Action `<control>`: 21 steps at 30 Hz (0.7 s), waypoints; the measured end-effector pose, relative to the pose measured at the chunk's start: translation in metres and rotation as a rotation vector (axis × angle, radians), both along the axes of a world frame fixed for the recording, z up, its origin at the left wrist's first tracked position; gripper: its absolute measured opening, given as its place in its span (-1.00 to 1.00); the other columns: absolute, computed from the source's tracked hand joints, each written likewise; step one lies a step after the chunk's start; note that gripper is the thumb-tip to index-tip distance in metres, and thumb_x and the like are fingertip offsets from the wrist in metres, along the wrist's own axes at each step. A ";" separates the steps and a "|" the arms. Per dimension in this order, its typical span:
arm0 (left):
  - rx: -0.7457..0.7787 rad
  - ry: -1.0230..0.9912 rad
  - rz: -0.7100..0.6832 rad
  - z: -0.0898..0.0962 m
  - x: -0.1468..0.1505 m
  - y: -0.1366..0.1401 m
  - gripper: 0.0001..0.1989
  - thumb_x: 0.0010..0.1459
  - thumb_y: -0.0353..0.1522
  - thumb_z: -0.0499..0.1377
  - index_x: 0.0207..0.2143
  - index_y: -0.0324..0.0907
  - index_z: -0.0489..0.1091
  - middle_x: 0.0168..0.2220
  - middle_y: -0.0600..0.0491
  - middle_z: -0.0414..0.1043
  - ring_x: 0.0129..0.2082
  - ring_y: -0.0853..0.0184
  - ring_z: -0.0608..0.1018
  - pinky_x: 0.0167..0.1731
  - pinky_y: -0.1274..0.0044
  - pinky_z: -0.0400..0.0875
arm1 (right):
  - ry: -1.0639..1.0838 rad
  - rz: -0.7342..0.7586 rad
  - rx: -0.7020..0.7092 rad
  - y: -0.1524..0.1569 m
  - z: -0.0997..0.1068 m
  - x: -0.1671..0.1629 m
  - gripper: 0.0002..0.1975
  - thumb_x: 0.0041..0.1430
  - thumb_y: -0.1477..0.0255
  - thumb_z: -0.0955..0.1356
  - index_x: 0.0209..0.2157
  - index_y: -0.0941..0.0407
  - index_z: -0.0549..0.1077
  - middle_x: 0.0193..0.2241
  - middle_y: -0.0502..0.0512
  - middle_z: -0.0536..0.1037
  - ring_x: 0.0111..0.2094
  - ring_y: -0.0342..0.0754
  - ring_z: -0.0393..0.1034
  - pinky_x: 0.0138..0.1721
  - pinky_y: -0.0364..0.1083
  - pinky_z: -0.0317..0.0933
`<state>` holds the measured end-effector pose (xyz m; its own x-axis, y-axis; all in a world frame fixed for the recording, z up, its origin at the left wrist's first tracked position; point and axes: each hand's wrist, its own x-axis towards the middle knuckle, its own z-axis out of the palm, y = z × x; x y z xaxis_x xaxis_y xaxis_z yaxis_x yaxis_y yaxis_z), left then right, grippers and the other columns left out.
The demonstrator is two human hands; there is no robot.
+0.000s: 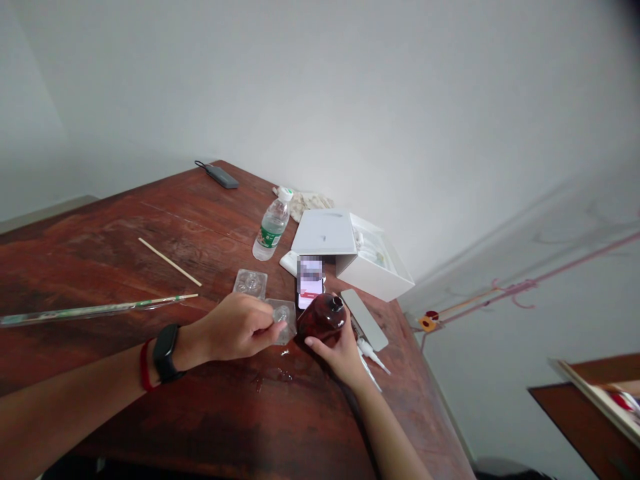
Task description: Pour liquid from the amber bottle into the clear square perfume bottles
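Note:
My right hand (345, 357) is wrapped around a dark brown bottle (320, 320), whose uncapped neck leans to the right. The fingers of my left hand (237, 327) are curled closed, with the thumb tip over a clear plastic mould (287, 329). What is inside those fingers, if anything, stays hidden. A second clear mould (251, 283) lies just behind the left hand. Shiny wet spots (285, 375) dot the wood in front of the bottle. Beside my right hand rests a white pump top (369, 350) with a tube.
A water bottle (273, 230) stands behind the moulds. Farther right are a lit phone (311, 280), a white box (325, 232) and a grey flat card (367, 319). Wooden stick (170, 261), long wrapped stick (100, 311) and grey device (221, 177) lie on the table (200, 427).

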<state>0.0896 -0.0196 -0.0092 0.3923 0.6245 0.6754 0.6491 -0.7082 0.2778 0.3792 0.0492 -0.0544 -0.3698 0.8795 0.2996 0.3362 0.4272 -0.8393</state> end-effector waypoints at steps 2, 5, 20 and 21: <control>-0.004 0.000 -0.002 0.001 0.000 0.000 -0.42 0.56 -0.29 0.01 -0.62 -0.15 0.26 -0.64 0.15 0.25 -0.61 0.38 0.30 -0.52 0.43 0.06 | -0.005 0.002 0.000 0.000 0.001 0.000 0.08 0.01 0.11 0.66 0.42 0.05 0.15 0.37 0.37 0.40 0.39 0.31 0.32 0.47 0.34 0.07; -0.036 -0.027 -0.030 0.007 -0.001 -0.002 -0.43 0.57 -0.28 -0.02 -0.59 -0.16 0.29 -0.61 0.15 0.28 -0.60 0.39 0.34 -0.51 0.46 0.09 | -0.011 0.009 -0.006 0.000 0.001 0.000 0.08 0.01 0.11 0.66 0.42 0.05 0.14 0.38 0.37 0.39 0.39 0.32 0.32 0.47 0.35 0.06; -0.379 0.052 0.114 -0.001 0.001 -0.003 -0.12 0.18 -0.22 0.46 0.43 -0.20 0.16 0.37 -0.25 0.38 0.24 -0.09 0.58 0.11 0.21 0.58 | 0.003 0.032 -0.034 -0.004 0.004 -0.002 0.12 0.04 0.10 0.64 0.46 0.03 0.07 0.45 0.38 0.27 0.47 0.31 0.19 0.51 0.36 -0.06; -0.403 0.077 0.120 -0.002 0.001 -0.003 -0.09 0.17 -0.22 0.47 0.44 -0.20 0.14 0.38 -0.26 0.37 0.23 -0.10 0.59 0.11 0.20 0.58 | 0.002 0.037 -0.034 -0.004 0.005 -0.002 0.12 0.04 0.11 0.64 0.46 0.03 0.06 0.45 0.38 0.26 0.47 0.30 0.18 0.51 0.35 -0.07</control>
